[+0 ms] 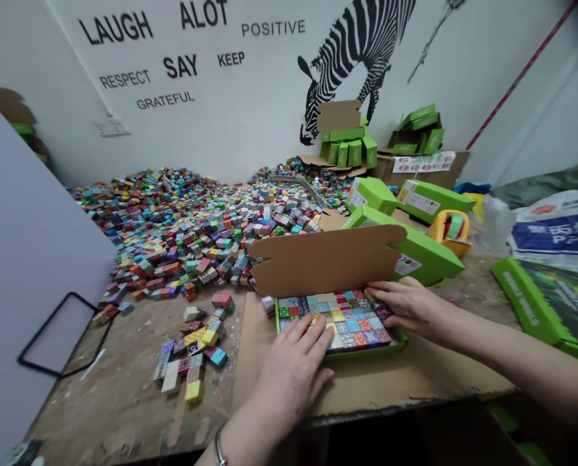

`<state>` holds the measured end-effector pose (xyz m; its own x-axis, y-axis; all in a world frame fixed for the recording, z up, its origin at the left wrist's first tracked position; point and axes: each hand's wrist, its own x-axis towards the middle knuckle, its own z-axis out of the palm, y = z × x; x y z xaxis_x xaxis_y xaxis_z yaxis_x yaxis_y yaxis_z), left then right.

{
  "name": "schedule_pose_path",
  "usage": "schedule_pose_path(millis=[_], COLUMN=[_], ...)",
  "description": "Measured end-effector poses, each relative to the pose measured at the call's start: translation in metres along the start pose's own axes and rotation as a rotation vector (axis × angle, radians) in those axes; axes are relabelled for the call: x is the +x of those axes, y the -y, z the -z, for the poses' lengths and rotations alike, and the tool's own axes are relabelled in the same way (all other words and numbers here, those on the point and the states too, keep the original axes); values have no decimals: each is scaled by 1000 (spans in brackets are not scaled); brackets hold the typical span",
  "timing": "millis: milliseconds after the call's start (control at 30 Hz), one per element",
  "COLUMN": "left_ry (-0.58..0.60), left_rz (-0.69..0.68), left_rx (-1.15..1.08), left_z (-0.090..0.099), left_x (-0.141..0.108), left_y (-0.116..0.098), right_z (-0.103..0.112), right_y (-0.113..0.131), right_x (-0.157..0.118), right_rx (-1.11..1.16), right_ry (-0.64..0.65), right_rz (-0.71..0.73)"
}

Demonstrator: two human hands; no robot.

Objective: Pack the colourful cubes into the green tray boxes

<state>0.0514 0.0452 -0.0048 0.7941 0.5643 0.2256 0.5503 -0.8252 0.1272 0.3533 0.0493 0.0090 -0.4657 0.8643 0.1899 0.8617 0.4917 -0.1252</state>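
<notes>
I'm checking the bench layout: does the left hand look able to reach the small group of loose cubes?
Probably yes: the left hand rests on the packed cubes, and only flat cardboard and tabletop seem to lie between it and the loose cubes.

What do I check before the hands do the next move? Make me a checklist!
1. Lid up and out of the way: ok, it stands open behind the blocks.
2. Left hand on the blocks: ok, its fingers lie over their left front part.
3. Right hand at the box: ok, it is at the right end.
4. Every space filled: cannot tell, the hands cover some of it.
5. No stray block beside the box: not ok, a loose block sits at its back left corner.
</notes>
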Motion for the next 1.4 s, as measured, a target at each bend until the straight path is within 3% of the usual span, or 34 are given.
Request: schedule_pose_path(millis=[333,533,700,967,1133,1400], left_ry=[-26,-63,-89,-82,-81,-80], left_rz=[-1,-7,-15,-7,-8,3], left_rx=[17,9,9,27,18,-24], left_z=[-3,-6,-7,-7,-6,2], left_x=[-1,-2,-2,-3,-3,-7], left_y=[-1,0,0,-1,-1,-8], right_z=[-10,-10,-2,4,4,-14], right_y=[27,21,24,24,25,8], right_x=[-2,-10,-9,-3,-1,-16], right_rx=[-435,-260,-268,-261,-69,163], right_ry=[-58,-124,-124,-33,28,-93], right_rz=[-126,-87,-86,-95,-57,-58])
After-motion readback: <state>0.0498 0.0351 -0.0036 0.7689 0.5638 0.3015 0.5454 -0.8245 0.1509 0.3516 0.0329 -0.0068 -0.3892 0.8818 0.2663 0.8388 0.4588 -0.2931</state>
